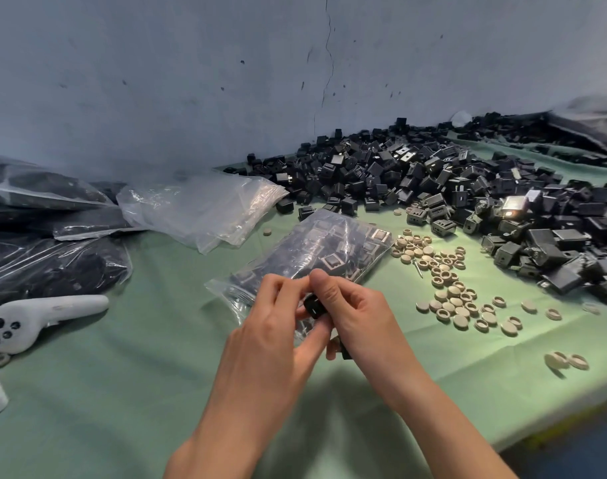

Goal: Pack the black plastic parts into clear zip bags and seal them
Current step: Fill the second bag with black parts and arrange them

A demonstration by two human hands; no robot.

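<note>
Both hands meet right at the mouth of the zip bag (pixel 315 250), which lies on the green-covered bench (pixel 122 375) with its opening turned toward the person, handy for feeding. The left hand (pixel 271 326) and right hand (pixel 353 316) have their fingers curled, pinching one black part (pixel 315 305) between them just above that opening. My read: it is being lined up to slip inside. Something dark peeps out under the right hand; what it is, I cannot tell. The bag looks well filled and its strip not yet pressed closed. The loose pile of black parts (pixel 467 188) sits to the right within easy reach, beige caps (pixel 447 281) scattered beside it, while empty bags (pixel 205 209) and filled bags (pixel 53 257) wait on the left, out of the way.
</note>
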